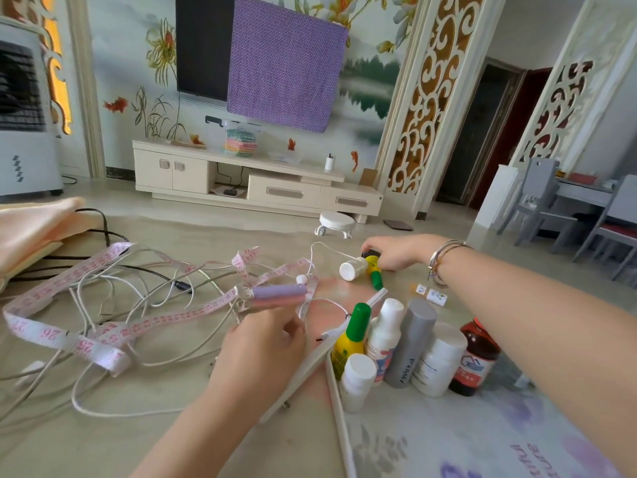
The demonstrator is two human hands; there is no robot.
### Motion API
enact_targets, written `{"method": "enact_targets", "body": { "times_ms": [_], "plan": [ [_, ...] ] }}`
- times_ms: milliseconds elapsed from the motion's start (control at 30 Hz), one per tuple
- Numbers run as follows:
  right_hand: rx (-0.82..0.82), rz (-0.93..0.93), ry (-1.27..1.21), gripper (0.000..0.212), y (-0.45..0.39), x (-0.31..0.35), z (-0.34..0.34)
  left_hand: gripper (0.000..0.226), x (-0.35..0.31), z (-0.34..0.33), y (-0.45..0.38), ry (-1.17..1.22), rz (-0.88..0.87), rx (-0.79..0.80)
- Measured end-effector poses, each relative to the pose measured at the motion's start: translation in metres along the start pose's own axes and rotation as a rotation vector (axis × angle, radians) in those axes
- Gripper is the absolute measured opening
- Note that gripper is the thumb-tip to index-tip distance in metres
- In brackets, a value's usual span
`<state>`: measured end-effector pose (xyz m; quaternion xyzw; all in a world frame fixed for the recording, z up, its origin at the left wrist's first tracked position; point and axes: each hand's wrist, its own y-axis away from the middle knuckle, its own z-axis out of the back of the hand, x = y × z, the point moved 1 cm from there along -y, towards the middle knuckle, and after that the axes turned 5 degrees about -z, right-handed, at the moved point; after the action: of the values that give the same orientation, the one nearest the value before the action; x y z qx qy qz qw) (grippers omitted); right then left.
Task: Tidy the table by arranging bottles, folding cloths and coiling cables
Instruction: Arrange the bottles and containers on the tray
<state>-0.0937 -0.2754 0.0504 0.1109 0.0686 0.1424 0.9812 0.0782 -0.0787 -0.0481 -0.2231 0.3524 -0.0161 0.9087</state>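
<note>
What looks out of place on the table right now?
Two bottles lie tipped over by the right hand: a white-capped bottle and a yellow bottle, apart from the upright group. Left of them, cables and a tape measure sprawl tangled.

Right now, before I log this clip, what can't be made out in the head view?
- What the right hand grips: its fingers cover all but a dark cap.
- Labels on the standing bottles: too small and blurred.
- Orange cloth: cut off by the left edge.
- Cables: ends lost in the tangle under the tape measure.
</note>
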Motion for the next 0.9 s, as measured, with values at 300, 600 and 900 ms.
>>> {"method": "enact_targets", "body": {
  "times_ms": [300,600,900],
  "plan": [
    [-0.095,0.247,0.313,0.017,-0.051,0.019,-0.031,0.018,-0.002,-0.001,-0.003,-0.081,0.013,-0.038],
    [-0.332,0.347,-0.269,0.050,0.040,0.024,0.032,0.019,-0.004,0.002,0.001,-0.057,0.013,0.033],
    [-0.200,0.255,-0.287,0.041,0.194,0.016,-0.005,0.017,-0.021,0.007,0.015,0.032,0.035,0.039]
  ]
}}
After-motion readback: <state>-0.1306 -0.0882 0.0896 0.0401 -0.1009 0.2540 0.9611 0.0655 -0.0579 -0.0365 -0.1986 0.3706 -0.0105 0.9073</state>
